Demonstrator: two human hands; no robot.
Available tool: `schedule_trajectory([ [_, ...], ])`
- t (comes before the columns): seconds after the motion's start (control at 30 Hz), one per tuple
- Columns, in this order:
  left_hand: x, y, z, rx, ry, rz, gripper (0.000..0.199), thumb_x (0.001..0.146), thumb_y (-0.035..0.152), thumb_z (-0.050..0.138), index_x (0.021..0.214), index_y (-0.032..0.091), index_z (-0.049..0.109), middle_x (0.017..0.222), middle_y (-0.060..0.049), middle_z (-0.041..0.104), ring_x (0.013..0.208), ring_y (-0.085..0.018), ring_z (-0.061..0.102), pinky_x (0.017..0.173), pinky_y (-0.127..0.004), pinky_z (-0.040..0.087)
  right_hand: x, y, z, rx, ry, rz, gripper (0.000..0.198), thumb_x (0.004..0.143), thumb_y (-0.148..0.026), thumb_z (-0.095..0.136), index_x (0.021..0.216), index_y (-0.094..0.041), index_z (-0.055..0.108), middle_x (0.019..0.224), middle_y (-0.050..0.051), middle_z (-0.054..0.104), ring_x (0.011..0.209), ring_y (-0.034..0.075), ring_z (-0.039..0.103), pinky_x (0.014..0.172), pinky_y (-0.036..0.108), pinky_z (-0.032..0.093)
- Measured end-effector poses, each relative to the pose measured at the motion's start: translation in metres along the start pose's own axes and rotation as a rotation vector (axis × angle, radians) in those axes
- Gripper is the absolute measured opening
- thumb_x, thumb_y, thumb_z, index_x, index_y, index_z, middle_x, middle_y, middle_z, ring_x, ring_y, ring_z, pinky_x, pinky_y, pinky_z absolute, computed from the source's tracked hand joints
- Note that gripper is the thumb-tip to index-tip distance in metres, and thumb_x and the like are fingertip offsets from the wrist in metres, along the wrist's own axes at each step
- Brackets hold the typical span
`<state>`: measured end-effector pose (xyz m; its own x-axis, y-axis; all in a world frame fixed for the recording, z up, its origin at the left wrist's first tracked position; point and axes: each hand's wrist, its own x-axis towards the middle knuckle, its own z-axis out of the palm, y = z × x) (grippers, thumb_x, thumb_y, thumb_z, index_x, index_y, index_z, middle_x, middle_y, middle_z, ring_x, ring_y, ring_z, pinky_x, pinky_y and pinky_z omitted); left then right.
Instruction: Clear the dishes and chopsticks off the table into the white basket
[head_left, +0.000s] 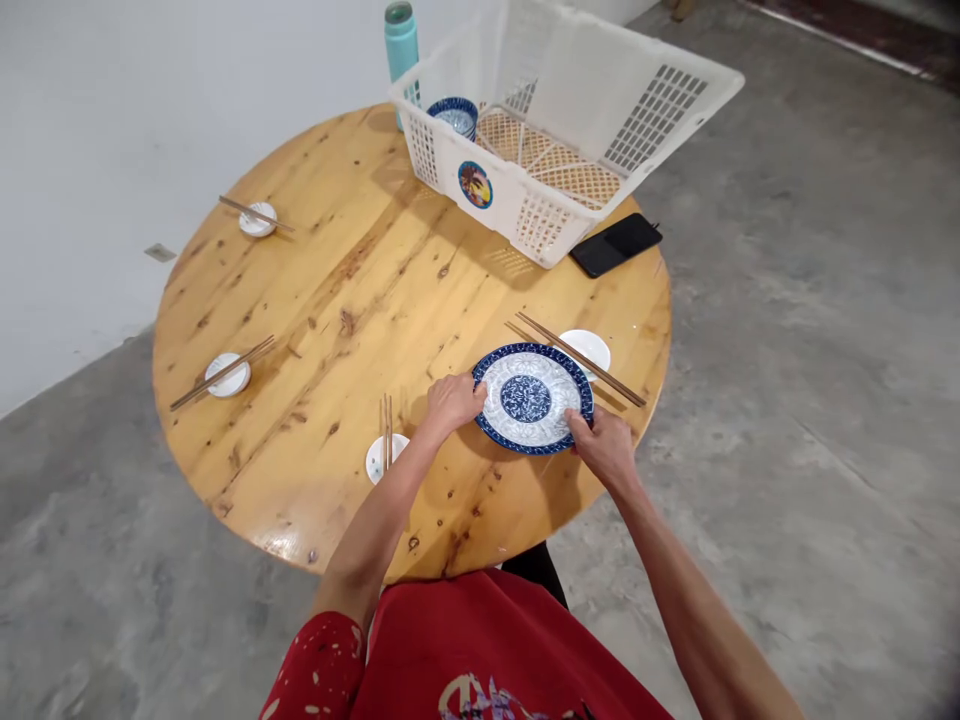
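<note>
A blue-and-white patterned plate (526, 398) is held level just over the right front part of the round wooden table (322, 270). My left hand (454, 402) grips its left rim, and my right hand (602, 443) grips the right rim with the thumb on top. Whether more plates are stacked beneath it I cannot tell. Just behind the plate, a pair of chopsticks (581, 358) rests across a small white dish (589, 350). Near my left forearm lies another small dish (377, 459) with chopsticks (388, 430) on it, partly hidden by the arm.
Along the table's left side, two small dishes (229, 376) (253, 226) carry chopsticks. A large white plastic basket (544, 225) stands at the back, holding blue-and-white bowls (454, 115). Beside it are a turquoise bottle (402, 42) and a black phone (619, 245).
</note>
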<state>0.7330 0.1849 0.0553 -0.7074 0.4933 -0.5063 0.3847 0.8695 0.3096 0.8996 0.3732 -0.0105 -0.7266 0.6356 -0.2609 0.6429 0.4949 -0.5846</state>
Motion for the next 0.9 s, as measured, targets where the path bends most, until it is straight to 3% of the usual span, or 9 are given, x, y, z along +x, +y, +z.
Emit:
schedule_trajectory([
  [0.17,0.004,-0.005,-0.003,0.078,0.026,0.015,0.046,0.101,0.038,0.041,0.115,0.011,0.075,0.120,-0.022,0.073,0.115,-0.034,0.069,0.092,-0.040,0.052,-0.002,-0.003,0.008,-0.055,0.035,-0.046,0.038,0.084,-0.059,0.042,0.087,-0.022,0.054,0.064,0.007,0.063,0.061,0.025,0.059,0.059,0.032,0.038],
  [0.3,0.007,-0.009,-0.003,0.112,0.043,0.034,0.047,0.101,0.039,0.041,0.114,0.011,0.076,0.118,-0.021,0.074,0.114,-0.035,0.069,0.092,-0.041,0.053,-0.001,-0.003,0.013,-0.104,0.045,-0.087,0.045,0.089,-0.051,0.040,0.111,-0.016,0.057,0.081,0.013,0.070,0.074,0.029,0.065,0.063,0.033,0.040],
  [0.5,0.010,-0.015,-0.003,0.169,0.038,0.047,0.049,0.102,0.044,0.039,0.113,0.014,0.076,0.118,-0.020,0.074,0.115,-0.035,0.070,0.090,-0.041,0.053,0.005,-0.005,0.015,-0.258,-0.035,-0.067,0.044,0.097,-0.041,0.040,0.126,-0.011,0.054,0.090,0.015,0.073,0.085,0.030,0.070,0.069,0.032,0.043],
  [0.6,0.008,-0.016,-0.001,0.164,0.051,0.050,0.048,0.103,0.047,0.038,0.116,0.017,0.073,0.117,-0.018,0.075,0.116,-0.035,0.069,0.092,-0.042,0.052,0.005,-0.009,0.012,-0.309,-0.074,-0.046,0.041,0.100,-0.040,0.040,0.124,-0.011,0.055,0.091,0.015,0.073,0.086,0.028,0.071,0.069,0.031,0.044],
  [0.73,0.006,-0.015,0.008,0.054,0.104,-0.009,0.050,0.103,0.053,0.039,0.125,0.016,0.065,0.116,-0.019,0.075,0.114,-0.035,0.070,0.092,-0.042,0.051,0.004,-0.011,0.009,-0.279,-0.095,-0.027,0.038,0.101,-0.045,0.040,0.106,-0.014,0.062,0.086,0.015,0.073,0.083,0.028,0.071,0.069,0.031,0.044],
  [0.9,0.014,-0.018,0.027,-0.282,0.064,-0.015,0.045,0.102,0.049,0.042,0.124,0.016,0.062,0.124,-0.015,0.073,0.117,-0.031,0.068,0.091,-0.034,0.049,0.004,-0.006,0.020,0.189,-0.185,0.046,0.048,0.095,-0.061,0.040,0.083,-0.020,0.063,0.073,0.010,0.070,0.073,0.026,0.068,0.065,0.033,0.051],
])
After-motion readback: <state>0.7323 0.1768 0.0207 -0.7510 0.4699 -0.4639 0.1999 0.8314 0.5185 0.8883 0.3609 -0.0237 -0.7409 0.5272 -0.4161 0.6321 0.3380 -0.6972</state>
